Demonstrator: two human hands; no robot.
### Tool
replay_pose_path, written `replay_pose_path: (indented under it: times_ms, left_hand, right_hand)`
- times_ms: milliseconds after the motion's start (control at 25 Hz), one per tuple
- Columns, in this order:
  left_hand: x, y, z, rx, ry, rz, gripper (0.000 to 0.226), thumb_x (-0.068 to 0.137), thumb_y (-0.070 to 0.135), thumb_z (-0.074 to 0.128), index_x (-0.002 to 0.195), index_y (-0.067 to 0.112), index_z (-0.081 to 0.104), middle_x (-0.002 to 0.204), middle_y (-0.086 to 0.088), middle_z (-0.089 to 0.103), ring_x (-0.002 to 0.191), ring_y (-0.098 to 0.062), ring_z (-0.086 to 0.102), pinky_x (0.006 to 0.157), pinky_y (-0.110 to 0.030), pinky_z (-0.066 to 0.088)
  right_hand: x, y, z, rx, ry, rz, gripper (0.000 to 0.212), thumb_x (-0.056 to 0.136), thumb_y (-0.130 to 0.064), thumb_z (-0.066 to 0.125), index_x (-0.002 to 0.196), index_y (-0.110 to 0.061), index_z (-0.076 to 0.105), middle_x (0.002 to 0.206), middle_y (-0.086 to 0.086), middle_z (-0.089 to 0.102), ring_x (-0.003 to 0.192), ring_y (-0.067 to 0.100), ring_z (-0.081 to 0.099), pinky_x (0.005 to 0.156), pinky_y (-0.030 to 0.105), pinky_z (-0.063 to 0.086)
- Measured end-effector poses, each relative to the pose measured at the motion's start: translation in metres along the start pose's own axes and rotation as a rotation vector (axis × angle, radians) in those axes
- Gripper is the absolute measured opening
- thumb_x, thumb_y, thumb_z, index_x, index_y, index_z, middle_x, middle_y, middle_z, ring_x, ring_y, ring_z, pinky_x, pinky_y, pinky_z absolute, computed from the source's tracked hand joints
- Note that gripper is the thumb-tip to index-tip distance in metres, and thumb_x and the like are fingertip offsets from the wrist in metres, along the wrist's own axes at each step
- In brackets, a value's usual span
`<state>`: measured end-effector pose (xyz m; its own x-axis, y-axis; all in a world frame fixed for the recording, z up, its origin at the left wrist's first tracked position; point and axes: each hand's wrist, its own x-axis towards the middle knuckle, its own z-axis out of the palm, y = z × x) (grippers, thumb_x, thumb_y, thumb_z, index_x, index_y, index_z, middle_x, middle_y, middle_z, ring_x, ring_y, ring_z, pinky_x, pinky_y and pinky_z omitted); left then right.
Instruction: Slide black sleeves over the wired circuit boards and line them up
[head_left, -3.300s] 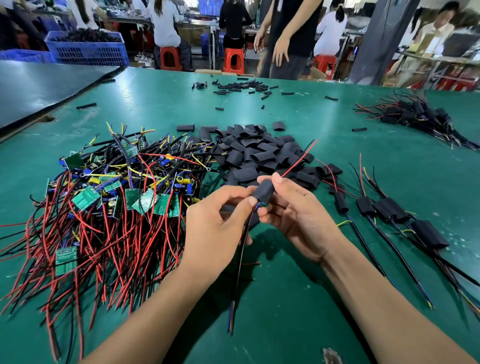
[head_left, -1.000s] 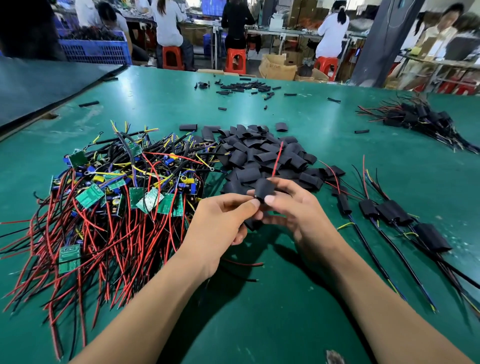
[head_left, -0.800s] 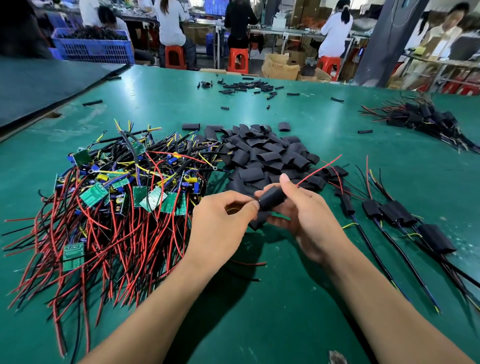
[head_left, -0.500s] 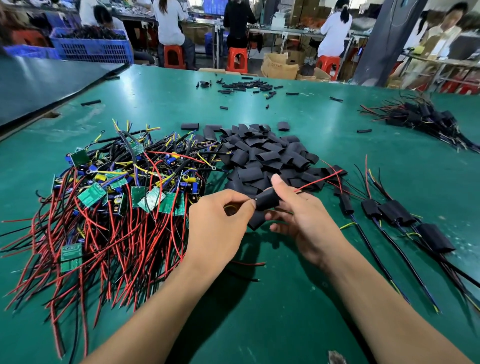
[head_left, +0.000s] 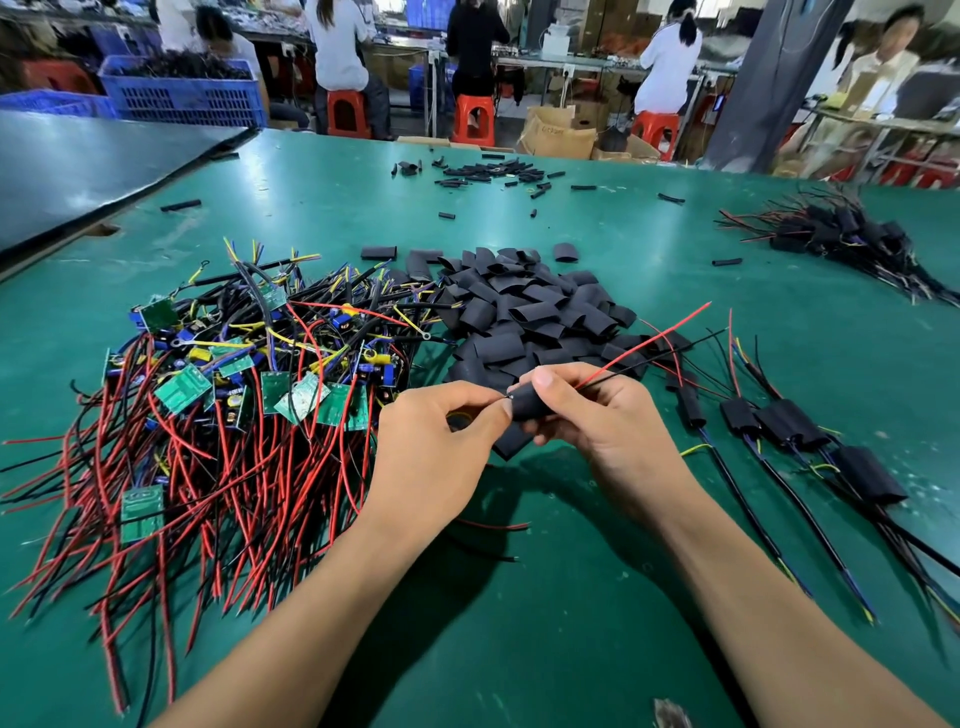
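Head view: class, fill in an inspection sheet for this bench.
Surface: green table, in use.
Job's things: sleeve in hand; sleeve pile; board pile; sleeved row at right.
Clutter: tubing bits; far bundle.
Grips: left hand pinches the sleeve's end; right hand holds it.
Cables: red wire and a black one stick out of the sleeve.
Surroundings: seated workers, red stools, blue crate.

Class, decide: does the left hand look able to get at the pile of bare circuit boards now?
Probably yes: the pile lies right beside the left hand, nothing between, but it is pinching the end of the black sleeve.
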<state>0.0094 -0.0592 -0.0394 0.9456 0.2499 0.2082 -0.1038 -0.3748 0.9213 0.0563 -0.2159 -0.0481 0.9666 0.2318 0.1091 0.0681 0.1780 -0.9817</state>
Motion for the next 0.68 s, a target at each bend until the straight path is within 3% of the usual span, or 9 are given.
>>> replay_pose_path:
  times_ms: [240,480,680]
  left_hand:
    - [0.0003,-0.0002,0.0003,0.001,-0.003,0.012,0.009,0.087,0.022,0.074,0.079,0.024,0.078,0.063,0.013,0.069,0.049,0.005,0.051,0.049,-0.008,0.035]
    - [-0.003,0.0044,0.0007,0.018,0.003,0.069,0.011,0.085,0.021,0.075,0.075,0.022,0.078,0.056,0.019,0.064,0.041,0.006,0.045,0.044,-0.006,0.03]
    - [-0.004,0.0038,0.0012,0.067,-0.004,0.059,0.013,0.084,0.019,0.074,0.072,0.02,0.077,0.064,0.016,0.069,0.054,0.004,0.056,0.054,-0.009,0.039]
  right_hand:
    - [0.0003,0.0011,-0.0033,-0.05,-0.022,-0.043,0.026,0.086,-0.026,0.067,0.095,-0.002,0.073,0.097,0.017,0.075,0.068,0.021,0.067,0.064,0.028,0.053]
    - [-0.0021,-0.0025,-0.0021,-0.027,-0.026,-0.024,0.009,0.083,-0.019,0.077,0.086,-0.011,0.076,0.081,0.014,0.074,0.065,0.022,0.065,0.064,0.027,0.054]
    - [-0.0053,-0.0036,0.0014,-0.128,-0.006,-0.033,0.008,0.087,-0.013,0.076,0.085,-0.007,0.073,0.072,0.009,0.071,0.06,0.018,0.061,0.062,0.025,0.053]
